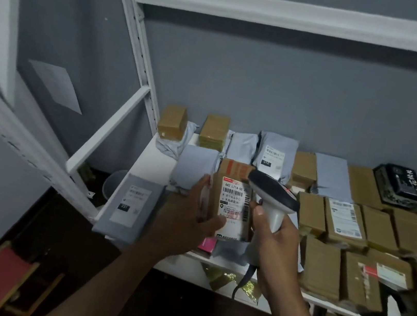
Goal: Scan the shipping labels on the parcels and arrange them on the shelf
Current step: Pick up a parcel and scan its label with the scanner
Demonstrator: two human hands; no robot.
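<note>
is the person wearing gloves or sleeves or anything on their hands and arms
No. The left hand and right hand are bare, with no gloves, and no rings, watch or wristband show. Both forearms are uncovered as far as the bottom edge of the picture, so no sleeve is in view. The light is dim, so small marks cannot be told.

Scanner cable (242,282) – cut off below shelf (213,262).

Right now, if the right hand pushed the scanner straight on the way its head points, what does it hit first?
Most likely the shipping label on the brown parcel held by the left hand. The right hand grips the scanner, whose head overlaps that parcel's right edge; the depth between them is unclear.
</note>
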